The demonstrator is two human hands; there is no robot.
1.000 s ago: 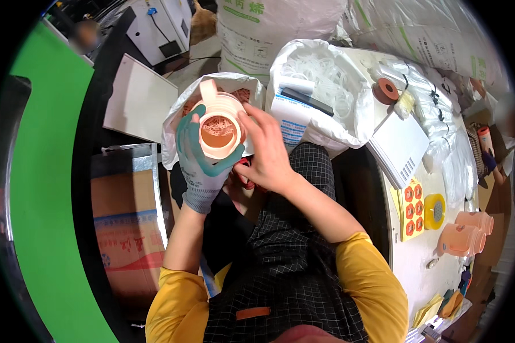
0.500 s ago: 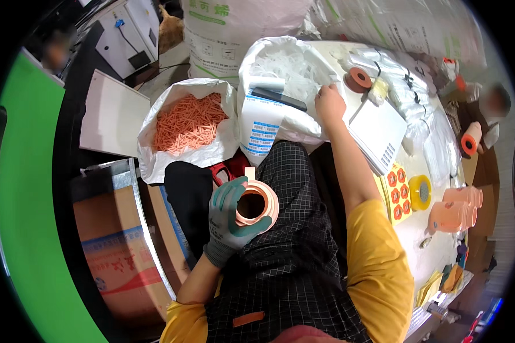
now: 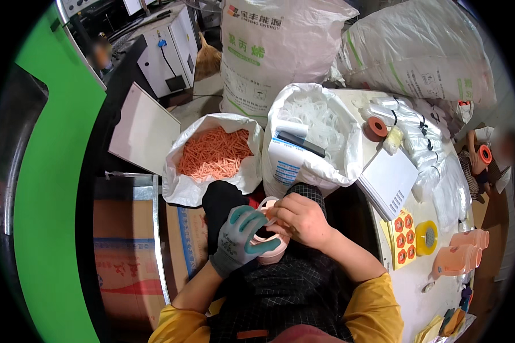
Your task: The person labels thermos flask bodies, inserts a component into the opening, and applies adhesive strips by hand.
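A peach-coloured plastic jar [image 3: 272,256] rests over my lap with its round mouth facing up. My left hand [image 3: 236,244], in a grey glove with green fingertips, is wrapped around the jar's left side and rim. Bare, my right hand [image 3: 303,222] is at the jar's mouth with its fingers pinched. A thin pale translucent ring [image 3: 271,222] shows at those fingertips, partly hidden by them. Ahead stands a white sack [image 3: 347,171] holding many clear rings [image 3: 312,117]. Left of it, another white sack [image 3: 174,186] is filled with short peach-coloured sticks [image 3: 214,153].
On the right, the white table [image 3: 403,291] carries a white box [image 3: 388,183], a sticker sheet [image 3: 404,240], a yellow tape roll [image 3: 426,238], and more peach jars [image 3: 455,260]. A cardboard box [image 3: 126,251] stands at left. Large filled sacks [image 3: 280,57] stand behind; another person [image 3: 479,160] is at far right.
My right hand has come back from the sack of clear rings to the jar's mouth. My left hand still holds the jar. The view has tilted up.
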